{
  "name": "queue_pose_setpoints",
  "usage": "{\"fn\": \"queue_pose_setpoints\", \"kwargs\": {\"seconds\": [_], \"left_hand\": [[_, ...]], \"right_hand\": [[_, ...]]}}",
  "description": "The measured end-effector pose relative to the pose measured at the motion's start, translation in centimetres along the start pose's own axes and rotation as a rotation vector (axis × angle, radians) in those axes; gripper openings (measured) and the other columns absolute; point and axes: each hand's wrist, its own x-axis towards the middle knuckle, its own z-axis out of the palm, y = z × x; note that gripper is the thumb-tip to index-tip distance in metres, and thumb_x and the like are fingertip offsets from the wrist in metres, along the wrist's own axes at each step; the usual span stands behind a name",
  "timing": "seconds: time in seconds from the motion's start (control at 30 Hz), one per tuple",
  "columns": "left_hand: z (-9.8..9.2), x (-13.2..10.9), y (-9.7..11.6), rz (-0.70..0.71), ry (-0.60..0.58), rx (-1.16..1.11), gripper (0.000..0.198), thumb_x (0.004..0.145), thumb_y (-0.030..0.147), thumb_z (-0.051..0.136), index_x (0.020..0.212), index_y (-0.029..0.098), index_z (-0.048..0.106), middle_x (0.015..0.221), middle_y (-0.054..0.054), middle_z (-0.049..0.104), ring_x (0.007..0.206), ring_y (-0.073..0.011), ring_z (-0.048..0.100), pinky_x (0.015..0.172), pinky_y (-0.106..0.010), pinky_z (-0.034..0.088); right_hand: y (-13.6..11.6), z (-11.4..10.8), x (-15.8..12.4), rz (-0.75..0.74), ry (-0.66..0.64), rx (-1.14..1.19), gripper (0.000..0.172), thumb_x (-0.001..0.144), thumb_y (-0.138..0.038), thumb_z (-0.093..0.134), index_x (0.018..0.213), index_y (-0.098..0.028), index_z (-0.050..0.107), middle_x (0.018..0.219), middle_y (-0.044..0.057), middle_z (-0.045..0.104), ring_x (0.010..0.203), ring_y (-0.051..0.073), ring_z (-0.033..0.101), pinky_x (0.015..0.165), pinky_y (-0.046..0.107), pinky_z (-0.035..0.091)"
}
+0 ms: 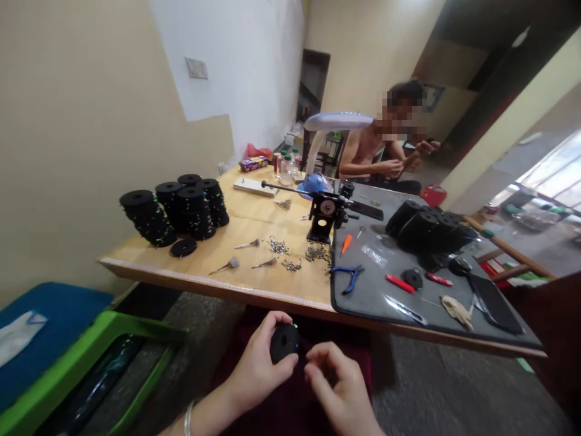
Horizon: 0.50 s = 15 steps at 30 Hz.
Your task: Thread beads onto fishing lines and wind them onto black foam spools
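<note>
My left hand is below the table's front edge, its fingers wrapped round a small black round spool. My right hand is just to the right of it, fingers curled in a pinch close to the spool; whether they grip anything is hidden. Both hands hover over my dark red lap.
The wooden table carries stacks of black spools at the left, a black winding tool, small brushes and loose beads. A grey mat holds blue pliers, red tools and more black spools. Another person sits behind. A green crate stands at left.
</note>
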Motion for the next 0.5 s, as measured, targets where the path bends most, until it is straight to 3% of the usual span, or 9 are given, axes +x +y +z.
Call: {"fn": "queue_pose_setpoints", "kwargs": {"seconds": [0.07,0.27,0.5], "left_hand": [[0.5,-0.2,0.0,-0.010,-0.033,0.037,0.041,0.062,0.012,0.058,0.100,0.021,0.047,0.092,-0.002,0.055,0.086,-0.0197,0.056,0.081,-0.032,0.046],[1.4,-0.4,0.5,0.042,-0.094,0.152,0.039,0.062,0.011,0.058,0.097,0.021,0.046,0.093,-0.003,0.056,0.085,-0.0201,0.056,0.080,-0.034,0.046],[1.7,-0.5,0.3,0.126,-0.108,0.216,0.039,0.064,0.011,0.057,0.100,0.022,0.046,0.096,-0.004,0.054,0.088,-0.0204,0.054,0.081,-0.034,0.046]], "right_hand": [[1.2,0.3,0.8,0.039,-0.006,0.030,0.010,0.086,-0.027,0.058,0.081,-0.018,0.058,0.070,-0.001,0.063,0.062,0.013,0.060,0.058,0.022,0.048],[2.7,1.0,0.5,0.095,-0.022,0.122,0.011,0.086,-0.029,0.054,0.080,-0.019,0.054,0.065,0.000,0.060,0.052,0.011,0.055,0.048,0.019,0.042],[2.8,0.8,0.6,0.066,-0.037,0.088,0.013,0.085,-0.027,0.052,0.074,-0.019,0.053,0.060,-0.001,0.056,0.050,0.011,0.052,0.048,0.019,0.041]]}}
